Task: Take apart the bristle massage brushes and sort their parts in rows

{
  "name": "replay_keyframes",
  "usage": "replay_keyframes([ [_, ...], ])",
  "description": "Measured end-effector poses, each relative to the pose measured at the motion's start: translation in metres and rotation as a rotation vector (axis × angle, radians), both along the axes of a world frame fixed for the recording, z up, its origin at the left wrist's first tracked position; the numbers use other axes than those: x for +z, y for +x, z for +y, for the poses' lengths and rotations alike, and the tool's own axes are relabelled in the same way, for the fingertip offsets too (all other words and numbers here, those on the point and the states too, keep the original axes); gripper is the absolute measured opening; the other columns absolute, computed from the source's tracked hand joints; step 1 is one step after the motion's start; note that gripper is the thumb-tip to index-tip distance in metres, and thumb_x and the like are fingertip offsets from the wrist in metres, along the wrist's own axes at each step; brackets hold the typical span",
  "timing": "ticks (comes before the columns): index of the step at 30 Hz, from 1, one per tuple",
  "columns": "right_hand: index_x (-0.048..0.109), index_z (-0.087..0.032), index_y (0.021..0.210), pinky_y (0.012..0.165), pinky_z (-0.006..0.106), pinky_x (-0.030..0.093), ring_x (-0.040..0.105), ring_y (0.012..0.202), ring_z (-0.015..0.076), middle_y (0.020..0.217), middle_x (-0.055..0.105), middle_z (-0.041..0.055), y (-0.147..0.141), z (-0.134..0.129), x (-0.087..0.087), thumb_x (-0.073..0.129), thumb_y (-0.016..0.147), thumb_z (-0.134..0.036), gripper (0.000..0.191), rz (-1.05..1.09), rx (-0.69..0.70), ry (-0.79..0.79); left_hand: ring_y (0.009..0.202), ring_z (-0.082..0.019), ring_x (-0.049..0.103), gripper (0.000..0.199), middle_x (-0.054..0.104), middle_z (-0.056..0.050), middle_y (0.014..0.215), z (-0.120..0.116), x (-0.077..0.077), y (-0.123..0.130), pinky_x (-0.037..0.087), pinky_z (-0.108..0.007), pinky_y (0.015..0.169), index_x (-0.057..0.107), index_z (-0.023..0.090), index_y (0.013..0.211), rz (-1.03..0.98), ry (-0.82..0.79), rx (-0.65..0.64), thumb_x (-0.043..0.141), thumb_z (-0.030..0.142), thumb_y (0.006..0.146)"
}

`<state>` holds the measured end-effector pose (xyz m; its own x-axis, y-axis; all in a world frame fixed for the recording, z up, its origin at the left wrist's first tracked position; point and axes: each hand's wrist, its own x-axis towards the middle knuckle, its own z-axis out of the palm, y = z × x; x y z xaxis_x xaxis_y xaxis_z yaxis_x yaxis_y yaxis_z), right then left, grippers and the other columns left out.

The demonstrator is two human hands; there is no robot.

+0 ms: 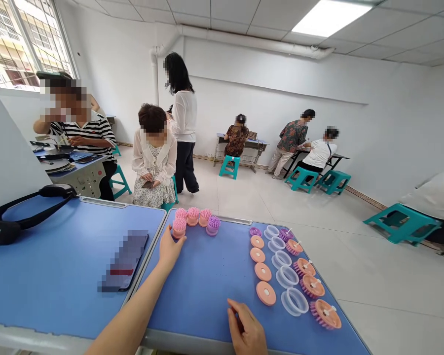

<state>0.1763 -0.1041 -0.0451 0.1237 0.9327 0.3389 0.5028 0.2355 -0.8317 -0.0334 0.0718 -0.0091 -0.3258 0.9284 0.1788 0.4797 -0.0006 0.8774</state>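
Note:
My left hand (171,248) reaches to the back left of the blue desk, its fingers around a pink bristled brush (179,227). Beside it stand more pink brushes (193,216) and a purple brush (213,225). Near the front edge my right hand (245,328) hovers with thumb and forefinger apart, holding nothing. On the right lie columns of parts: peach discs (265,293) with a purple disc (255,231) at the back, clear plastic rings (295,301), and upturned bristle heads (326,314) with white stems.
On the adjoining desk (52,266) at left lie a phone (128,261) and a black strapped device (7,229). Several people sit or stand beyond the desks, among teal stools (395,222). A seam runs between the two desks.

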Motion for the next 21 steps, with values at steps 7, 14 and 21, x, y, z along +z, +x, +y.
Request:
replay_keyframes([
  [7, 0.066, -0.025, 0.091, 0.069, 0.036, 0.049, 0.062, 0.074, 0.0238, 0.08, 0.067, 0.0082, -0.002, -0.001, 0.002, 0.053, 0.081, -0.035, 0.019, 0.043, 0.02, -0.008, 0.101, -0.03, 0.059, 0.047, 0.062, -0.014, 0.112, 0.008, 0.007, 0.004, 0.044, -0.036, 0.079, 0.046, 0.017, 0.112, 0.022, -0.068, 0.052, 0.061, 0.032, 0.069],
  [14, 0.067, -0.024, 0.087, 0.064, 0.031, 0.048, 0.06, 0.069, 0.0211, 0.077, 0.066, 0.0067, 0.001, 0.002, 0.011, 0.054, 0.079, -0.038, 0.021, 0.112, 0.04, -0.065, 0.089, -0.026, 0.062, 0.037, 0.063, -0.011, 0.099, -0.033, 0.021, 0.021, 0.046, -0.037, 0.077, 0.049, 0.015, 0.101, 0.001, 0.025, -0.167, 0.057, 0.029, 0.068],
  [21, 0.052, -0.02, 0.115, 0.047, 0.025, 0.046, 0.052, 0.057, 0.0124, 0.092, 0.061, 0.0066, -0.012, 0.018, 0.042, 0.056, 0.076, -0.047, 0.047, 0.402, 0.011, -0.209, 0.094, -0.022, 0.058, 0.035, 0.059, -0.007, 0.099, -0.094, 0.018, 0.04, 0.047, -0.035, 0.083, 0.052, 0.019, 0.101, -0.005, 0.172, -0.612, 0.059, 0.019, 0.066],
])
